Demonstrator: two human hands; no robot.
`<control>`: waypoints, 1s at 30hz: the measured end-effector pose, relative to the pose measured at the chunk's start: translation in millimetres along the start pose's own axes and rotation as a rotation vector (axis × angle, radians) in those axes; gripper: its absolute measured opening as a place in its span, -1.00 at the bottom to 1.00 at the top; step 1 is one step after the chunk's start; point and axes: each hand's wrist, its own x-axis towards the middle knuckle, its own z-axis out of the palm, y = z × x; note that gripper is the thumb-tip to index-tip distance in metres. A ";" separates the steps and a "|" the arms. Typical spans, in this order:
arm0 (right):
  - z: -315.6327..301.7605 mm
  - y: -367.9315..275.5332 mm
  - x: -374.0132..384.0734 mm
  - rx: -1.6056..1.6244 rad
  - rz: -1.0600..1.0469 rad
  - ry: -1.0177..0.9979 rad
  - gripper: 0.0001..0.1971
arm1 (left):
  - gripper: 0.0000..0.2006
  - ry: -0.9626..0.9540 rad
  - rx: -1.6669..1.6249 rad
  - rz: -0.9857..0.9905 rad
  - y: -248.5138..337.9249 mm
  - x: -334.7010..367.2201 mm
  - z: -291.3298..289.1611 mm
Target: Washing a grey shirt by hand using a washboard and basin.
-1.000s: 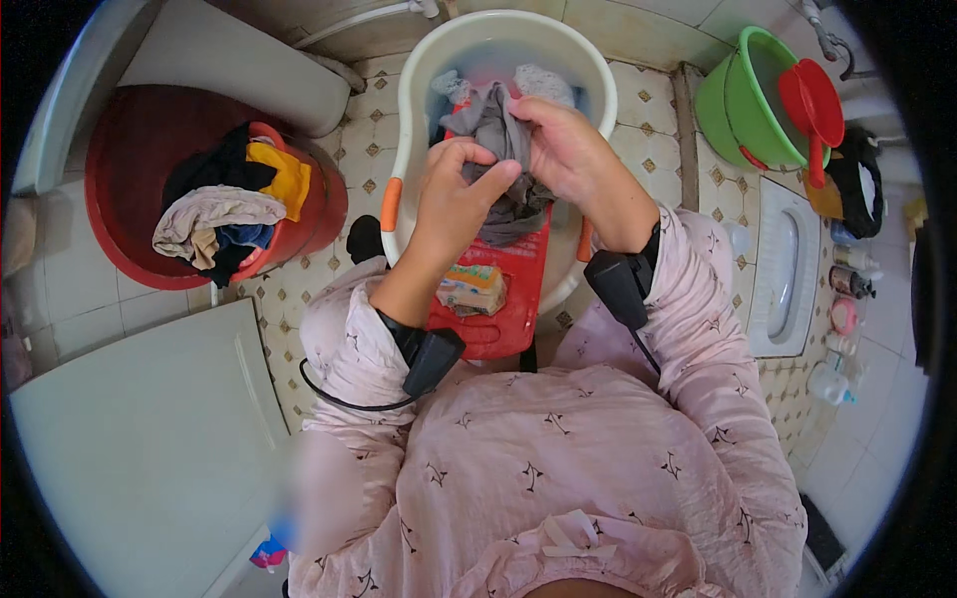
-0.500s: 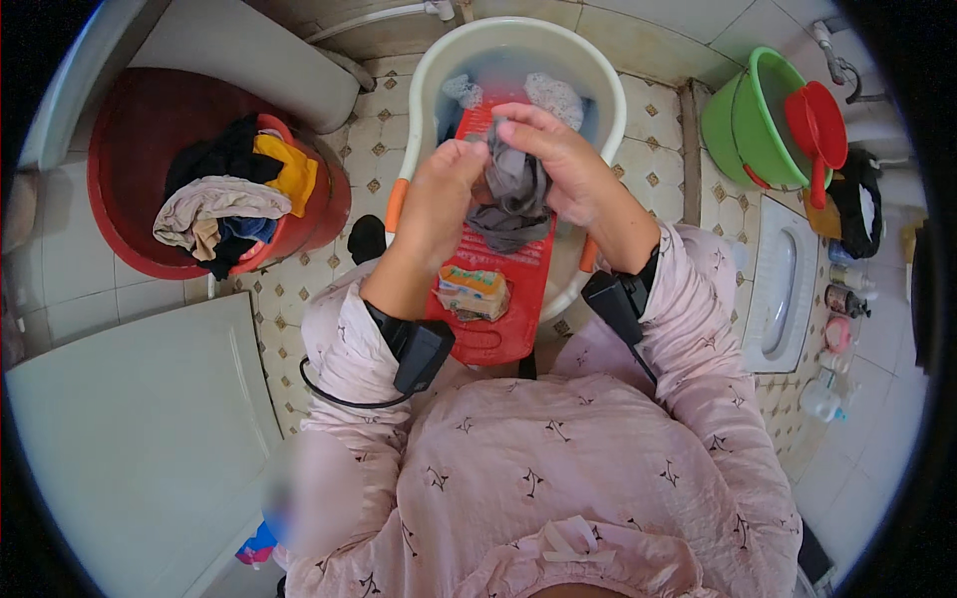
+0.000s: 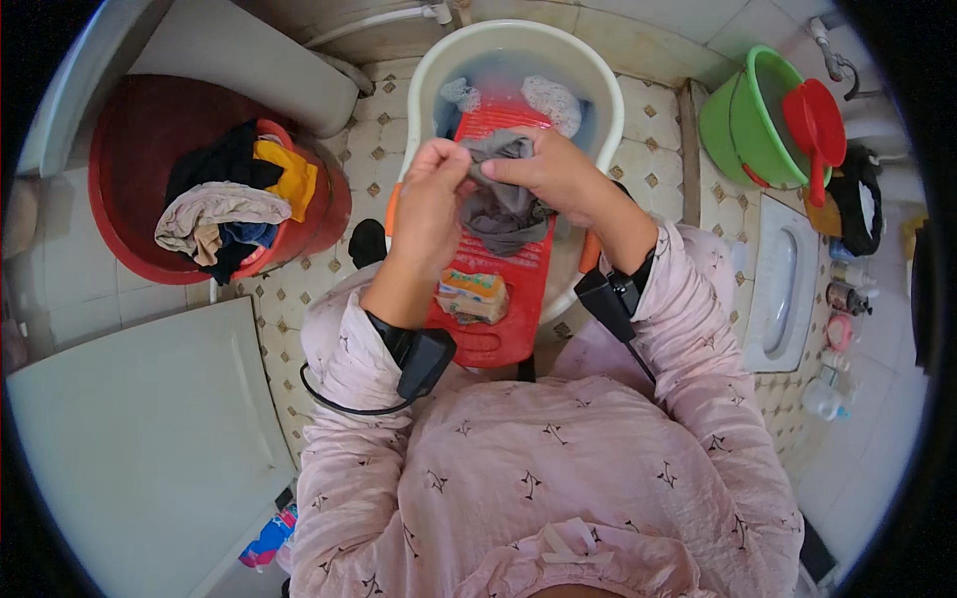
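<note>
A wet grey cloth garment is bunched over the ribbed red washboard, which leans in a white basin of sudsy water. My left hand pinches the garment's left edge, fingers curled. On the other side my right hand grips its upper part, thumb on top and fingers mostly hidden behind. Nearer to me on the washboard lies a bar of soap, partly in its wrapper.
At left a large red tub stands with a smaller red container of clothes. A green bucket with a red dipper is at far right, near a squat toilet. Several bottles line the right wall.
Both hands have come slightly nearer to me. The garment's upper part, crumpled up between the fingers before, is now lower and more spread between the hands.
</note>
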 end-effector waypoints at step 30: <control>52.1 45.0 1.7 -0.689 -0.716 0.478 -0.70 | -0.66 0.250 -0.160 -0.235 -4.7 -1.1 17.0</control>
